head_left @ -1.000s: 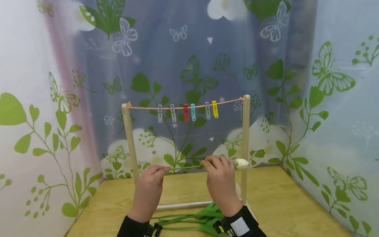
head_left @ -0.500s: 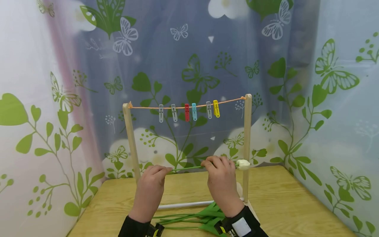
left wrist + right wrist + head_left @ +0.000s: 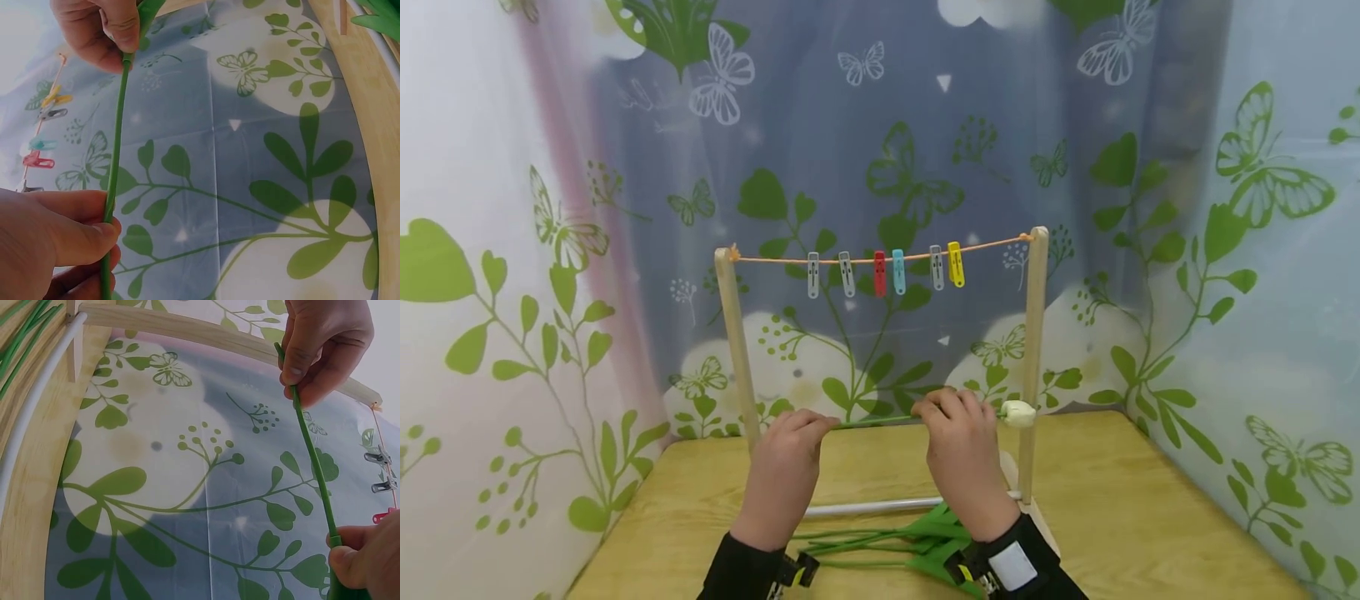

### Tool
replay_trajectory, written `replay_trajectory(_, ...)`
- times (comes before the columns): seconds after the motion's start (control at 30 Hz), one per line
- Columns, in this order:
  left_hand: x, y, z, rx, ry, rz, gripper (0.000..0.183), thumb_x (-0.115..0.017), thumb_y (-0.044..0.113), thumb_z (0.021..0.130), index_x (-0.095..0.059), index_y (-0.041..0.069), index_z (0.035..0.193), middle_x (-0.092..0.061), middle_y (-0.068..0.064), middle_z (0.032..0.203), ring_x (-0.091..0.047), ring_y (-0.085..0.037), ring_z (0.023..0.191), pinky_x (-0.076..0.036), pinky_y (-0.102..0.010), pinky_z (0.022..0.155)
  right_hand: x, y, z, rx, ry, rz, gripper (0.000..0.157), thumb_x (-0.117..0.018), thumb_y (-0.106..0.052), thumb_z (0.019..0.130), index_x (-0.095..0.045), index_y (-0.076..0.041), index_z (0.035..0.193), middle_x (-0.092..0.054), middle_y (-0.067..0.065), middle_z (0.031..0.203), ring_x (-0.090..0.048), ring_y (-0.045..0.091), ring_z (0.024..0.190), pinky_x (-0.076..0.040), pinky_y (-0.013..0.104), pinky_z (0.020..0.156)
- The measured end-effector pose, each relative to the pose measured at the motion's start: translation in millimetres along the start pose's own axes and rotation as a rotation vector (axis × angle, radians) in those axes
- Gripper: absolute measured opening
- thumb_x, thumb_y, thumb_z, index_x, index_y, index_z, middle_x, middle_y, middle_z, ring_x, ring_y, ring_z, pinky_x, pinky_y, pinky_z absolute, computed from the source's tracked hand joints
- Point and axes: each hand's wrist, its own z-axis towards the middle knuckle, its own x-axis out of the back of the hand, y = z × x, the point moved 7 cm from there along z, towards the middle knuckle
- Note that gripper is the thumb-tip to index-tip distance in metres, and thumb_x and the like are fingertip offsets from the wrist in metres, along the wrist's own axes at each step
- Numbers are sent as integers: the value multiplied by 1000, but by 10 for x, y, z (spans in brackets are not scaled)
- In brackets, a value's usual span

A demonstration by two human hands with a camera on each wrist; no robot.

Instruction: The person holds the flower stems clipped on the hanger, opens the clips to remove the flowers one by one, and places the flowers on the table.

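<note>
A white artificial tulip [image 3: 1018, 414] lies nearly level in front of the rack, its bloom to the right. My left hand [image 3: 786, 471] pinches the green stem [image 3: 118, 144] towards its thin left end, thumb against fingers. Closer to the bloom, my right hand [image 3: 964, 458] grips the same stem between thumb and fingertips, just where the leaf sheath begins in the right wrist view. The stretch of stem [image 3: 317, 469] between the hands is bare. Both hands are below the orange string [image 3: 775, 260], on which several clothespins hang: grey ones [image 3: 813, 275], a red [image 3: 880, 273], a light blue [image 3: 898, 272] and a yellow [image 3: 956, 265].
Two wooden posts, left [image 3: 737, 342] and right [image 3: 1034, 350], carry the string, with a white bar [image 3: 872, 507] low between them. Several green stems with leaves [image 3: 936, 542] lie on the wooden table [image 3: 1142, 500] under my forearms. A patterned curtain [image 3: 865, 183] encloses the table.
The head view has tilted slightly down, so the rack and string appear a little higher. Both hands keep the same hold on the tulip stem.
</note>
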Motion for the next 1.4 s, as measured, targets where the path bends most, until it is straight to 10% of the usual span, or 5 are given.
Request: replay_trajectory(1.4,-182,30,-76,36,-146,85,29,-66,-11,90,-78,14,97,-69,-2,91,-65,-21,84,-59,-29,69,-181,37,-94,-61,-195,22,33,-76,13,80,-76,-18,91,-64,2,97,-58,27,86,-52,53,73)
